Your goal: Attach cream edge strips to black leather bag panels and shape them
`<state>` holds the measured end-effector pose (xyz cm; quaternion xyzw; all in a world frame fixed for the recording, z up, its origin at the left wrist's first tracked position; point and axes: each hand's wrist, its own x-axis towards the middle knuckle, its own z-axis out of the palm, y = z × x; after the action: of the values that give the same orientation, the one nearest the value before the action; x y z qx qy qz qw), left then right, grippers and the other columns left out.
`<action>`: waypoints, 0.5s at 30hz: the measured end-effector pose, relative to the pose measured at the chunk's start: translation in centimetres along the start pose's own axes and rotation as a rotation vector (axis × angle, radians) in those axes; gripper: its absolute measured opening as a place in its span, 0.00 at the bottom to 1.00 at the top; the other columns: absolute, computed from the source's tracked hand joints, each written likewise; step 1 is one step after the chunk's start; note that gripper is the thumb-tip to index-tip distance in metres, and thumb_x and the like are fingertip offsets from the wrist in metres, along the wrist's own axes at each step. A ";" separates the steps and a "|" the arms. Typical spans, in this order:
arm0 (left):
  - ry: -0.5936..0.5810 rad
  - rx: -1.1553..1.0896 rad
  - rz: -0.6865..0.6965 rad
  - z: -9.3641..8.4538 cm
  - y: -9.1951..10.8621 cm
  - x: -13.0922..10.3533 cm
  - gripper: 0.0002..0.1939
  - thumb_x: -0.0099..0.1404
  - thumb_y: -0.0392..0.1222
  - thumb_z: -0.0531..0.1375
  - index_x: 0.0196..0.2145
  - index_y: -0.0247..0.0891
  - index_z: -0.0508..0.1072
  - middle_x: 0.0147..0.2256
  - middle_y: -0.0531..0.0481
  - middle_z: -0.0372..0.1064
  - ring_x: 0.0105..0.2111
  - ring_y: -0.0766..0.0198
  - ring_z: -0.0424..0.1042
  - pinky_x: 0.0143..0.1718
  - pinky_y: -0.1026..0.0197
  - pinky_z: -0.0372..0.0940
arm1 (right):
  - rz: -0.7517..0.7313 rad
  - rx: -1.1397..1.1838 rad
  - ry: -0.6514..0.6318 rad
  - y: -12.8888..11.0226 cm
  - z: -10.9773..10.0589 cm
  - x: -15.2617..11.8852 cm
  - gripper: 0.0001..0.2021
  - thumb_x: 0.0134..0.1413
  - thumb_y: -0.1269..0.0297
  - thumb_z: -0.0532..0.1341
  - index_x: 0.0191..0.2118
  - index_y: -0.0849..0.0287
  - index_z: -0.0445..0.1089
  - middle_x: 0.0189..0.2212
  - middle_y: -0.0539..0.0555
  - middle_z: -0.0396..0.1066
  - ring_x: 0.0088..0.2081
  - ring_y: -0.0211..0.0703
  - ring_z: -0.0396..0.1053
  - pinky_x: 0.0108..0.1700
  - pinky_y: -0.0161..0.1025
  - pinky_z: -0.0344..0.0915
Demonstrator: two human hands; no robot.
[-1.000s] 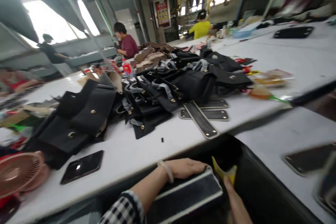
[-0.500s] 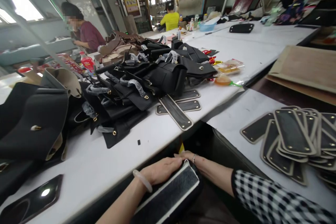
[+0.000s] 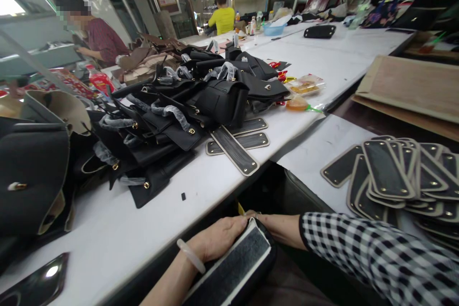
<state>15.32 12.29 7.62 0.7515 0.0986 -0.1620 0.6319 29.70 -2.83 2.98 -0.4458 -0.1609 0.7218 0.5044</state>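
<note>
A black piece with a pale-edged long panel [image 3: 233, 267] lies slanted at the bottom centre, below the table edge. My left hand [image 3: 222, 236], with a pale bangle at the wrist, rests along its upper left side, fingers together and stretched toward its far end. Behind that end is my right hand [image 3: 254, 215], mostly hidden by the piece and my left hand; its fingers do not show clearly. A bit of yellow [image 3: 241, 209] shows just beyond the hands. Whether either hand grips the piece's far side is hidden.
Black bags [image 3: 222, 100] are heaped on the white table [image 3: 201, 215], beside crossed black strips [image 3: 234, 150]. More strips [image 3: 387, 172] are piled at right near a brown board [image 3: 409, 91]. A phone [image 3: 36, 279] lies at lower left. Two people sit farther back.
The view has shifted slightly, so the table things appear farther left. My right hand has slipped farther behind the piece, and more of the checked sleeve shows.
</note>
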 end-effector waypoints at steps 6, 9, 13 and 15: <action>0.102 0.052 0.008 0.3 -0.1 -0.2 0.26 0.72 0.55 0.43 0.48 0.38 0.74 0.49 0.46 0.70 0.50 0.59 0.67 0.56 0.59 0.57 | -0.026 -0.243 -0.103 -0.4 0.5 -0.8 0.20 0.63 0.53 0.53 0.53 0.57 0.69 0.53 0.54 0.69 0.60 0.46 0.58 0.66 0.50 0.47; 0.085 0.045 -0.035 0.4 0.1 -0.5 0.26 0.72 0.54 0.43 0.45 0.38 0.75 0.44 0.47 0.74 0.44 0.59 0.70 0.51 0.59 0.61 | -0.058 -0.342 -0.110 -0.1 0.3 -1.0 0.21 0.61 0.51 0.54 0.54 0.57 0.68 0.54 0.55 0.68 0.60 0.48 0.59 0.64 0.51 0.50; 0.096 0.088 -0.065 0.5 0.6 -0.7 0.26 0.71 0.55 0.43 0.47 0.39 0.75 0.45 0.48 0.74 0.44 0.58 0.70 0.50 0.59 0.60 | -0.106 -0.513 -0.051 0.9 -0.5 -1.0 0.22 0.62 0.48 0.52 0.52 0.56 0.69 0.51 0.57 0.70 0.59 0.50 0.61 0.62 0.53 0.55; 0.091 0.099 -0.064 0.5 0.7 -0.7 0.26 0.71 0.55 0.43 0.47 0.41 0.75 0.45 0.50 0.74 0.44 0.58 0.70 0.51 0.59 0.60 | -0.107 -0.594 0.002 1.2 -1.0 -0.5 0.21 0.62 0.46 0.54 0.50 0.56 0.69 0.50 0.57 0.71 0.55 0.51 0.65 0.58 0.54 0.60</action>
<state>14.87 11.68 8.42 0.7849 0.1431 -0.1527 0.5832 29.83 -4.06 1.84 -0.5657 -0.3876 0.6150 0.3893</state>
